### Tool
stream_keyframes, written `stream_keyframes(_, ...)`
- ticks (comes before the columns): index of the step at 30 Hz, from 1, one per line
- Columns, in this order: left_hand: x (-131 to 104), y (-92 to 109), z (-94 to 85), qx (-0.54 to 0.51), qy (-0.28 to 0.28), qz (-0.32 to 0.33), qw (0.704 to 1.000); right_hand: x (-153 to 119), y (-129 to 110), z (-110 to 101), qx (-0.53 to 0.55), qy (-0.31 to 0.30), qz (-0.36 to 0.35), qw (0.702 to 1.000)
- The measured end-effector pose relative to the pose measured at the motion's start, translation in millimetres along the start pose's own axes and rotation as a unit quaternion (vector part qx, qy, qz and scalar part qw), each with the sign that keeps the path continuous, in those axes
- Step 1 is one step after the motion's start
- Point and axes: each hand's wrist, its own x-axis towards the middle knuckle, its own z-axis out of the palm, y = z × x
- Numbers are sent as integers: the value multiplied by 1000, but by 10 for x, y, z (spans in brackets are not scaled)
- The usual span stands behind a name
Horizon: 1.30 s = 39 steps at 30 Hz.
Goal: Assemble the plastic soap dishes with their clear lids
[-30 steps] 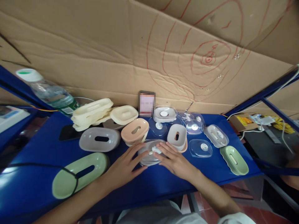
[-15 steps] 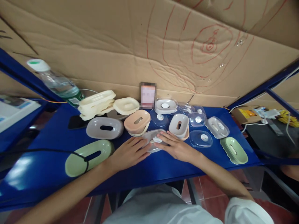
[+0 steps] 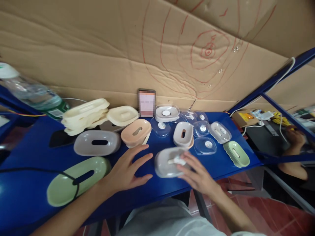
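Note:
A grey soap box with a clear, labelled lid [image 3: 166,164] is near the front edge of the blue table. The fingers of my right hand [image 3: 198,172] wrap round its right end. To its left, my left hand [image 3: 129,168] is spread with nothing in it, apart from the box. Behind my left hand is a stack of peach and cream dishes [image 3: 135,131]. A grey dish on a peach one [image 3: 183,133] stands behind the held box. Left of my left hand lie a large green dish [image 3: 59,190] and a grey dish [image 3: 81,143].
Clear lids [image 3: 205,146] lie at the right, beside a lidded grey box [image 3: 220,132] and a green dish [image 3: 243,154]. Cream dishes [image 3: 85,111], a bottle [image 3: 36,93] and a phone [image 3: 147,104] stand at the back. Another person's hand [image 3: 295,137] shows at far right.
The lidded grey box has come nearer the front edge with my right hand. My left hand has come off it and spread open. The view has shifted right.

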Motion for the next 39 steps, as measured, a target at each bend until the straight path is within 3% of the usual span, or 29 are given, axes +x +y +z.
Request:
stream_keyframes(2, 38, 14, -29, 13, 1, 5, 1000, -102, 341, -354, -91, 73, 80, 990)
stream_keyframes(5, 91, 64, -5, 39, -6, 22, 999, -193, 1165, -914, -217, 205, 240, 924)
stream_keyframes(7, 113, 94, 31, 49, -13, 39, 998, -219, 1731, -1202, -240, 196, 351, 884)
stream_keyframes(9, 127, 104, 63, 48, -13, 52, 997, -224, 2166, -1369, -225, 156, 424, 863)
stream_keyframes(11, 132, 85, 89, 39, -7, 51, 998, -214, 2433, -1425, -202, 113, 454, 860)
stream_keyframes(14, 126, 17, 129, 25, 1, 33, 999, -174, 2586, -1404, -178, 74, 460, 866)
stream_keyframes(17, 116, -54, 177, 16, -6, 18, 1000, -78, 2546, -1348, -170, 64, 456, 871)
stream_keyframes(20, 115, -84, 214, 11, -26, 11, 1000, 100, 2268, -1206, -155, 57, 395, 904)
stream_keyframes(22, 117, -76, 225, 12, -30, 8, 999, 255, 1922, -1030, -120, 11, 309, 943)
stream_keyframes(24, 120, -48, 227, 19, -23, 1, 1000, 423, 1498, -812, -71, -93, 172, 978)
stream_keyframes(27, 149, 19, 222, 39, -26, -12, 999, 680, 899, -472, -61, -149, 35, 986)
stream_keyframes(30, 217, 77, 228, 64, -81, 5, 995, 902, 512, -147, -24, -167, -44, 985)
stream_keyframes(32, 254, 113, 255, 82, -103, 6, 991, 993, 376, 53, 4, -174, -96, 980)
stream_keyframes(35, 232, 215, 340, 105, -65, -29, 992, 1024, 324, 251, 34, -145, -139, 979)
stream_keyframes(37, 183, 338, 426, 108, -38, -24, 993, 993, 376, 269, 47, -103, -116, 987)
stream_keyframes(39, 173, 486, 534, 101, -49, 17, 994, 946, 472, 209, 60, -49, -63, 995)
